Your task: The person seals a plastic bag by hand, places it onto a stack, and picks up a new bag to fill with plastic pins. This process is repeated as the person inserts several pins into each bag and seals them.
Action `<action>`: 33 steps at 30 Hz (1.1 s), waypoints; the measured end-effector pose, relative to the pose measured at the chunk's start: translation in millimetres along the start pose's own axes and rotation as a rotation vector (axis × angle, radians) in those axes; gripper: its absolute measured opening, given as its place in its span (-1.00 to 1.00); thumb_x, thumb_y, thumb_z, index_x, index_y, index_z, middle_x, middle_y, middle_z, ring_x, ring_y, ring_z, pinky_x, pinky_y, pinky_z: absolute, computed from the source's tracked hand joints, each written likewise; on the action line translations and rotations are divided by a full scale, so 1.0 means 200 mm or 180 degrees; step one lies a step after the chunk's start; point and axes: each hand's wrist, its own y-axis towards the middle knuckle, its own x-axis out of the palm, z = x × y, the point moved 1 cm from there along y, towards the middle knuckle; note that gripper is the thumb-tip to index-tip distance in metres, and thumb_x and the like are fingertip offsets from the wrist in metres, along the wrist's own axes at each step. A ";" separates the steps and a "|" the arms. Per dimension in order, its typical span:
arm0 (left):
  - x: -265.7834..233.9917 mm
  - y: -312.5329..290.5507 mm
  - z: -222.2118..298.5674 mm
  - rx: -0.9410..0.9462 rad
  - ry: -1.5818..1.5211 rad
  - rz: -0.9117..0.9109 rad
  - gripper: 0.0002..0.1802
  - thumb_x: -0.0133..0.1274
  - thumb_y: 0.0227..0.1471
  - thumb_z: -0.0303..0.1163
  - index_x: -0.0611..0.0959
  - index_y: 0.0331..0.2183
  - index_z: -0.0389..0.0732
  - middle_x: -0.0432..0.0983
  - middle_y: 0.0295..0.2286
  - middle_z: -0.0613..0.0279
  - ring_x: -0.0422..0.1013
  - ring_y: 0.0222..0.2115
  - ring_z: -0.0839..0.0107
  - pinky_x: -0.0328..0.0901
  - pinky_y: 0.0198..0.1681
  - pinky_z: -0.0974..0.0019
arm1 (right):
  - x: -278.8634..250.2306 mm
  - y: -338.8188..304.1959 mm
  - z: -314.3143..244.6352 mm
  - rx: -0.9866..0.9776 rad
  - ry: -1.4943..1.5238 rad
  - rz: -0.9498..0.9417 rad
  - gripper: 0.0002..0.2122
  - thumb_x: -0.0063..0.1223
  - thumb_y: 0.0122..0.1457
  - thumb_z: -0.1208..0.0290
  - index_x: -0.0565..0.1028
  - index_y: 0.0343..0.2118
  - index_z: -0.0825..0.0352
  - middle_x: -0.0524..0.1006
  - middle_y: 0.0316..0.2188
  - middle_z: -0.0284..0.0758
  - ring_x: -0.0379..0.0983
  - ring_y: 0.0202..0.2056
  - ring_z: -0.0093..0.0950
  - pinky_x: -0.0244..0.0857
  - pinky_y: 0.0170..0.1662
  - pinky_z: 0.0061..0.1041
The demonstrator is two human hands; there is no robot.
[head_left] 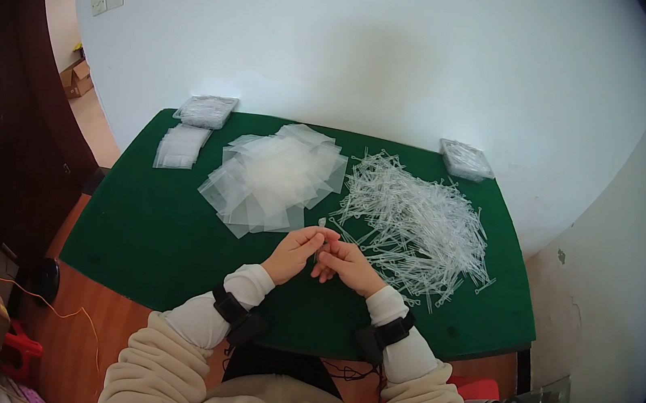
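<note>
Your left hand and right hand, fingers curled closed, pinch clear plastic sticks toward the desk's front edge.

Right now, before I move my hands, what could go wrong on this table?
The clear sticks lie crisscrossed, so pulling one might drag others along. Their pile comes close to the loose, overlapping clear bags, so a few could stray among them. Your right hand is right beside the sticks; a sideways sweep might scatter some.
</note>
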 end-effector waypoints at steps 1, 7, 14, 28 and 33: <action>0.00 0.00 -0.01 0.0015 0.0010 -0.0003 -0.69 -0.26 0.20 -0.28 0.48 -0.20 -0.28 0.43 -0.38 0.31 0.30 -0.36 0.58 0.22 -0.24 0.50 | 0.00 0.00 0.00 0.0021 -0.0010 -0.0008 -0.89 -0.14 0.19 0.39 0.37 -0.40 0.30 0.53 -0.50 -0.34 0.42 -0.54 -0.63 0.25 -0.46 -0.70; -0.05 0.04 -0.09 0.0011 -0.0333 0.0449 -0.71 -0.25 0.20 -0.26 0.49 -0.29 -0.26 0.38 -0.49 0.37 0.28 -0.48 0.62 0.21 -0.35 0.53 | -0.04 0.03 0.08 -0.0369 -0.0776 0.0776 -0.92 -0.07 0.15 0.46 0.39 -0.34 0.34 0.51 -0.50 -0.38 0.40 -0.54 -0.66 0.25 -0.48 -0.71; -0.02 0.02 -0.11 -0.0719 0.0128 -0.0484 -0.72 -0.24 0.19 -0.23 0.46 -0.35 -0.21 0.25 -0.57 0.44 0.13 -0.64 0.65 0.08 -0.56 0.58 | -0.06 0.04 0.08 -0.1417 -0.0899 0.1873 -0.81 -0.01 0.08 0.56 0.44 -0.21 0.38 0.49 -0.49 -0.41 0.37 -0.54 -0.68 0.25 -0.46 -0.70; -0.01 0.00 -0.06 -0.1630 -0.1187 -0.0482 -0.73 -0.25 0.17 -0.22 0.44 -0.37 -0.20 0.13 -0.63 0.48 -0.06 -0.71 0.67 -0.12 -0.66 0.55 | -0.06 0.02 0.06 -0.1695 -0.1363 0.1543 -0.90 0.01 0.06 0.61 0.50 -0.35 0.39 0.44 -0.53 -0.44 0.35 -0.51 -0.71 0.22 -0.44 -0.74; -0.02 0.01 -0.07 -0.1663 -0.1385 -0.0399 -0.75 -0.25 0.17 -0.25 0.43 -0.37 -0.22 0.12 -0.64 0.46 -0.06 -0.72 0.66 -0.14 -0.68 0.56 | -0.03 0.00 0.02 -0.1370 -0.1024 0.1540 -0.91 0.07 0.02 0.55 0.50 -0.38 0.38 0.46 -0.48 -0.39 0.39 -0.46 -0.61 0.26 -0.39 -0.62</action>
